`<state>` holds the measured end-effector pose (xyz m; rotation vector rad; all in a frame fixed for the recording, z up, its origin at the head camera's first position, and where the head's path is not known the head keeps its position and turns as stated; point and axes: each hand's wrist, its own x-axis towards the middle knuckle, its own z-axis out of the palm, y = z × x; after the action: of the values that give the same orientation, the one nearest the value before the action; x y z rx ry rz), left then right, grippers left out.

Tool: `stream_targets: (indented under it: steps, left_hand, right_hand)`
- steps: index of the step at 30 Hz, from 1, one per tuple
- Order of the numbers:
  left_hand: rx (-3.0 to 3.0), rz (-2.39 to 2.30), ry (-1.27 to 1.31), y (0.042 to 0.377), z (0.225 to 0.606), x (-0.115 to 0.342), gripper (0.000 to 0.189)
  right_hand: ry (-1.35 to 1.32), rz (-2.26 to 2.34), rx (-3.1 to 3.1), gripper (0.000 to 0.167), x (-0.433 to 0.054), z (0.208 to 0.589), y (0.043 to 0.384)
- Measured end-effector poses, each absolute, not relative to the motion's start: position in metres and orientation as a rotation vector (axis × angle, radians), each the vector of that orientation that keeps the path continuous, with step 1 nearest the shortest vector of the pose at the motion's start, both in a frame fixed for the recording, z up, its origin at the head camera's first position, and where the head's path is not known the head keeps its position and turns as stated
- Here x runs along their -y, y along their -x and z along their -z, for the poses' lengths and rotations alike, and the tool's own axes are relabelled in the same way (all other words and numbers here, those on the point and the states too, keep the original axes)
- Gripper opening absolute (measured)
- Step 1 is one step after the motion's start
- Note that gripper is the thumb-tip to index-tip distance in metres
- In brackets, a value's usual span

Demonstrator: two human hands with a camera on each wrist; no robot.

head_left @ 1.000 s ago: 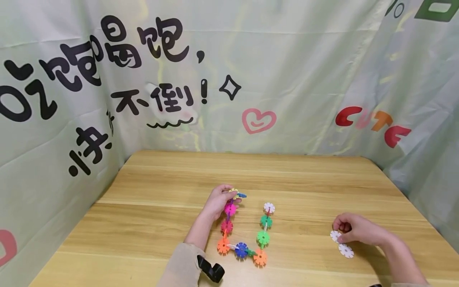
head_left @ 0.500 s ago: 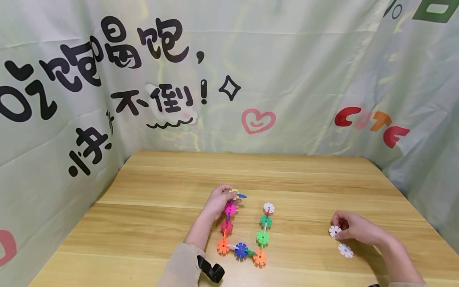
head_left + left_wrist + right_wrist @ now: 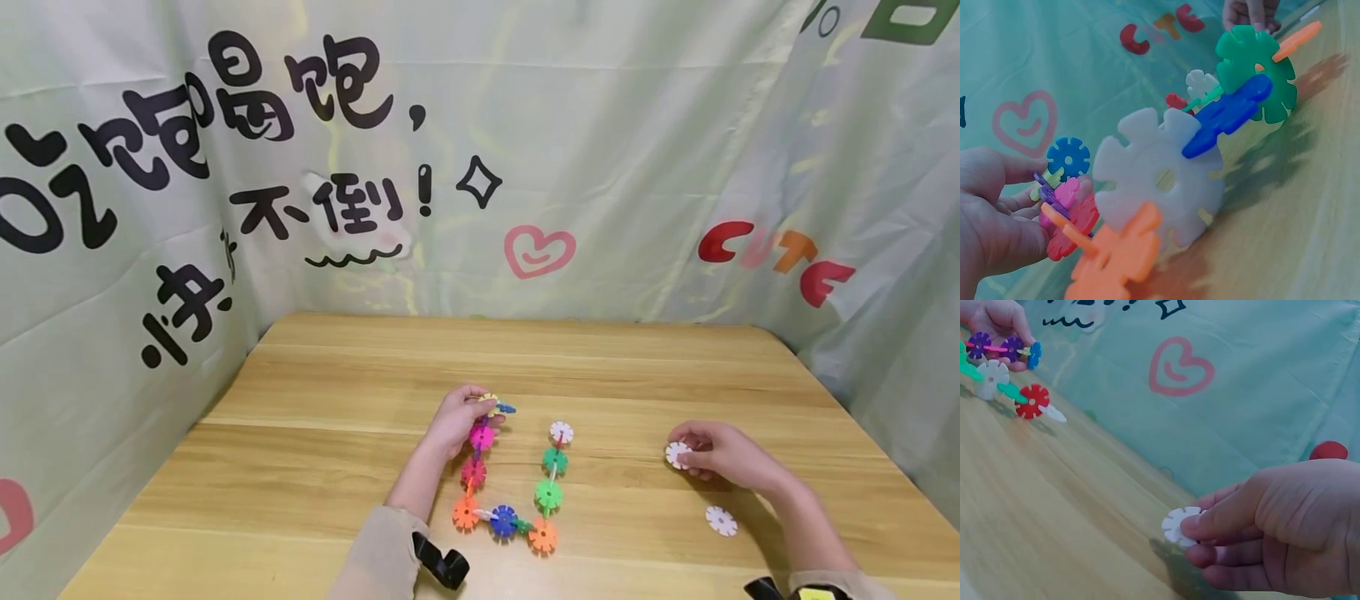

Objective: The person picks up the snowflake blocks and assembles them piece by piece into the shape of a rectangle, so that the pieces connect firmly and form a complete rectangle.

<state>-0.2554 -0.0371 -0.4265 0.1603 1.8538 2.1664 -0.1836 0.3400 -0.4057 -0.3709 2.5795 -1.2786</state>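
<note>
A chain of slotted plastic discs, snowflake building pieces, makes a U on the table, with an orange disc (image 3: 466, 512) at one corner and a blue disc (image 3: 503, 522) along its near side. My left hand (image 3: 456, 423) pinches the yellow disc (image 3: 489, 405) near the chain's far left end, where a blue disc (image 3: 1068, 159) sticks out sideways. The other arm ends in a white disc (image 3: 561, 432). Off to the right, my right hand (image 3: 723, 454) pinches a loose white disc (image 3: 1181, 525) between thumb and fingers, raised over its shadow.
A second loose white disc (image 3: 722, 521) lies flat on the wooden table (image 3: 375, 358), nearer than the right hand. Printed cloth (image 3: 600, 150) hangs behind the table and along both sides. Black straps (image 3: 441, 562) circle the wrists.
My right hand has picked up one of the two loose white discs and carried it left and away from me. The other stays put, and my left hand keeps its hold.
</note>
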Motion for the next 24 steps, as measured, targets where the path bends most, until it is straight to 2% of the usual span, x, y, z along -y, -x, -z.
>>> stream_targets:
  steps: [7, 24]
  left_hand:
    - [-1.863, -2.165, -0.165, 0.256, 0.429, 0.037, 0.019]
    - [-1.872, -2.164, -0.142, 0.254, 0.425, 0.038, 0.021]
  right_hand:
    - [0.362, 1.334, -2.589, 0.025, -0.316, 0.399, 0.197]
    - [0.549, 1.448, -2.513, 0.015, -0.249, 0.391, 0.229]
